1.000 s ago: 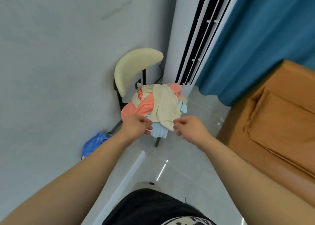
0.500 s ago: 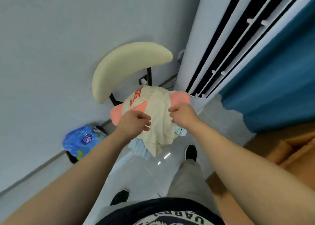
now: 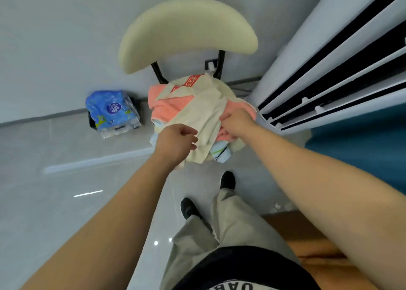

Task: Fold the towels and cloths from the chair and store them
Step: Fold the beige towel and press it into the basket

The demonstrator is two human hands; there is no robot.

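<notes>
Cream cloth [image 3: 204, 113] tops the pile [image 3: 167, 105] on the chair [image 3: 186, 32] seat. Your right hand [image 3: 236, 122] pinches it; left hand [image 3: 175, 142] fingers curl at its edge, grip unclear. Lift straight up off the seat.

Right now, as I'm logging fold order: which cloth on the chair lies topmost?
The cream cloth with the red label; the left hand and right hand pinch it. The coral towel and pale blue striped cloth lie beneath it.
</notes>
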